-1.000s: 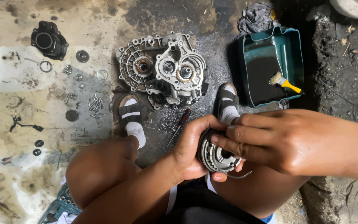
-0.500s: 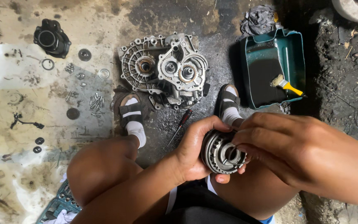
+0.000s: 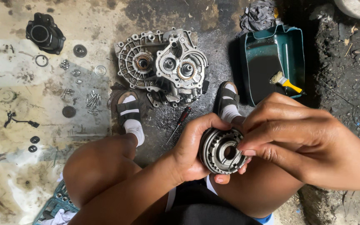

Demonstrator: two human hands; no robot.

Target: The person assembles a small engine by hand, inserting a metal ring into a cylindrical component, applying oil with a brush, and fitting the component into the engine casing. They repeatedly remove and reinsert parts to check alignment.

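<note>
**A:** Item one, what did we log in the hands?

**B:** We recorded a round, toothed steel gear hub with a hollow splined centre (image 3: 223, 151), held above the lap between the knees. Our left hand (image 3: 194, 148) cupped it from the left and beneath, fingers closed around its rim. Our right hand (image 3: 296, 139) lay against its right face, fingers (image 3: 253, 152) pinched on the hub's edge.

**A:** And on the floor ahead?

**B:** We listed a large grey cast-aluminium gearbox casing with three round bores (image 3: 161, 66), lying flat on the oil-stained concrete floor (image 3: 213, 50) just beyond our two sandalled feet. A red-handled screwdriver (image 3: 180, 123) lay between the feet, near the hub.

**A:** To the right?

**B:** A dark green rectangular metal tray (image 3: 296, 46), with a yellow-handled paintbrush (image 3: 286, 81) resting inside it, and a grey crumpled rag (image 3: 257, 14) touching its far edge.

**A:** To the left?

**B:** A black round housing cover (image 3: 44, 33), a small dark gear (image 3: 79, 50), a loose metal ring (image 3: 41, 60) and a scatter of bolts (image 3: 92, 102), well apart from the hub.
</note>
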